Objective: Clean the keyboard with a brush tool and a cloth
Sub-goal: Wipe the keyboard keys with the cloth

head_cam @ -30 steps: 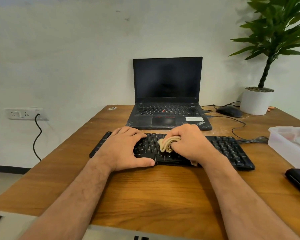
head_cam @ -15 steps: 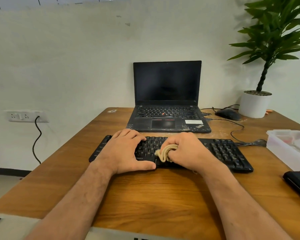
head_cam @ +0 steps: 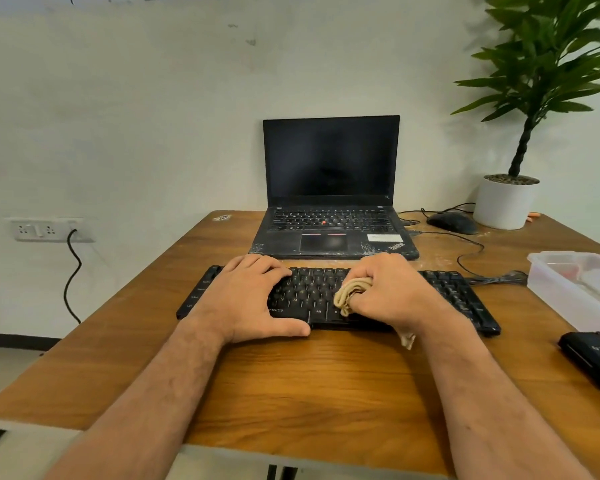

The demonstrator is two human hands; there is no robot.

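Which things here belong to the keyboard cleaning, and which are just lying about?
In use:
keyboard
cloth, gripped by the right hand
left hand, resting on the keyboard

Lying about:
laptop
mouse
potted plant
plastic box
black case

The black keyboard carries white lettering on its front edge that ends in "ONICS"; the letters before that are hidden under the left hand. To the right of that lettering, a key in the bottom row reads "Alt", and nearby key legends such as "N" and "M" can just be made out; the remaining keycaps are too small or blurred to read. The laptop shows the slanted "ThinkPad" mark at the front right corner of its palm rest, beside a white sticker whose print is illegible. The black case at the right edge of the surface bears pale lettering too blurred to read.
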